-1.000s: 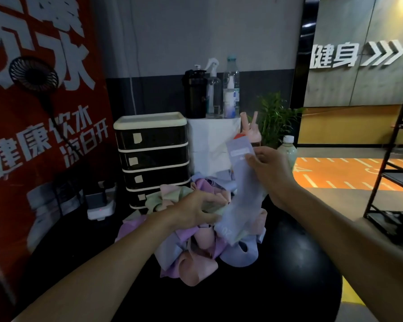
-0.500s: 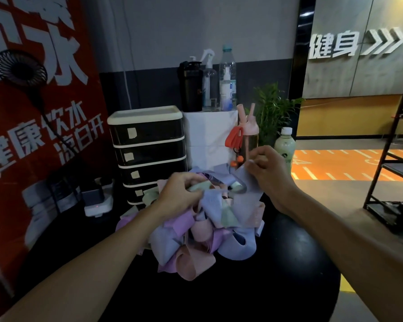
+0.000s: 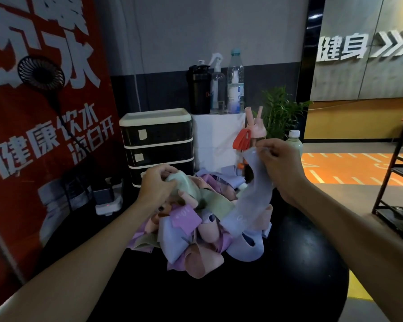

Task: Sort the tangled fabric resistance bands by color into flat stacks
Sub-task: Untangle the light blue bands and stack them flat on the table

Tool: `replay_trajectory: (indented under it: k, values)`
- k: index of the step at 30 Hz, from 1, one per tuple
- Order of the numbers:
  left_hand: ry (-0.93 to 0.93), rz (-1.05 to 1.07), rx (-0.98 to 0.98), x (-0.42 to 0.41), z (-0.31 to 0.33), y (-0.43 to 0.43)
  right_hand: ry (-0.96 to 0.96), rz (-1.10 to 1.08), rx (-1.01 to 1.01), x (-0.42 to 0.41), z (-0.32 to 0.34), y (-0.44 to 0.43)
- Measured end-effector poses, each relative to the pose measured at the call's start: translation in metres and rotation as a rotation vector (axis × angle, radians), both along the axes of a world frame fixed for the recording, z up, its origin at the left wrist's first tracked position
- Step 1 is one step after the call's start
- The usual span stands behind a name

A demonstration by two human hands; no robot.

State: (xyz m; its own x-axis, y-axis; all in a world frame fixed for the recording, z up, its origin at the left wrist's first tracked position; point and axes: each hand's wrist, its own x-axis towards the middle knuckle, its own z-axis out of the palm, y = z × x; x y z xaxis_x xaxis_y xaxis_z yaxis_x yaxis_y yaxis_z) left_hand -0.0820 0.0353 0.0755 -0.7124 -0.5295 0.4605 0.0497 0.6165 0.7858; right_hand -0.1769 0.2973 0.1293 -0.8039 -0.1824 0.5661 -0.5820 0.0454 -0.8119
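Head view: we log the tangled pile of bands heaped on the round black desk, just in front of a black drawer unit. Colours noted in the pile: pink, purple, pale blue, pale green.

Our left hand has its fingers curled round a pale green band at the top left of the pile; that band runs down into the tangle.

Our right hand pinches the upper end of a pale blue band, raised above the pile. The band hangs slanting down to the left, and its lower end lies on the heap.

Behind the pile we see a pink bottle and a white box carrying a black shaker, a spray bottle and a water bottle. A red banner stands at left.
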Motion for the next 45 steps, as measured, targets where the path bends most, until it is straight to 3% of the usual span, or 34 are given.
replay_trajectory:
  k: [3, 5, 11, 13, 16, 21, 23, 27, 31, 33, 38, 41, 45]
  values:
    - [-0.108, -0.043, -0.222, -0.003, 0.003, 0.011, 0.009, 0.018, 0.027, 0.004, 0.005, -0.006]
    - [-0.126, -0.215, -0.319, -0.006, 0.008, 0.024, 0.031, 0.024, 0.047, 0.006, 0.008, -0.010]
    - [-0.304, -0.560, -0.240, -0.013, 0.003, 0.070, 0.041, 0.024, 0.051, 0.011, 0.012, -0.006]
    - [-0.402, -0.527, -0.414, -0.022, -0.006, 0.076, 0.029, 0.031, 0.062, 0.009, 0.008, -0.001]
    - [-0.471, -0.313, -0.740, -0.032, -0.015, 0.079, 0.002, 0.034, 0.071, 0.006, 0.000, 0.008]
    - [-0.410, -0.240, -0.873, -0.041, -0.017, 0.081, -0.029, 0.042, 0.051, 0.001, -0.006, 0.015]
    - [-0.344, -0.196, -0.795, -0.043, -0.015, 0.076, -0.048, 0.050, 0.040, -0.001, -0.007, 0.016]
    - [-0.226, -0.062, -0.353, -0.040, -0.010, 0.053, -0.082, 0.058, 0.020, -0.005, -0.011, 0.019]
    - [-0.185, 0.100, -0.108, -0.036, -0.006, 0.042, -0.105, 0.075, 0.004, -0.003, -0.012, 0.018]
    - [-0.252, 0.115, -0.093, -0.036, -0.008, 0.037, -0.098, 0.071, -0.009, -0.002, -0.011, 0.017]
    - [-0.371, 0.105, -0.288, -0.030, -0.004, 0.045, -0.075, 0.115, -0.013, 0.002, -0.005, 0.016]
    - [-0.259, -0.026, -0.360, -0.027, 0.006, 0.060, -0.071, 0.131, -0.016, 0.004, -0.001, 0.016]
    - [0.011, -0.285, -0.198, -0.023, 0.026, 0.086, -0.027, 0.128, -0.011, 0.008, 0.005, 0.014]
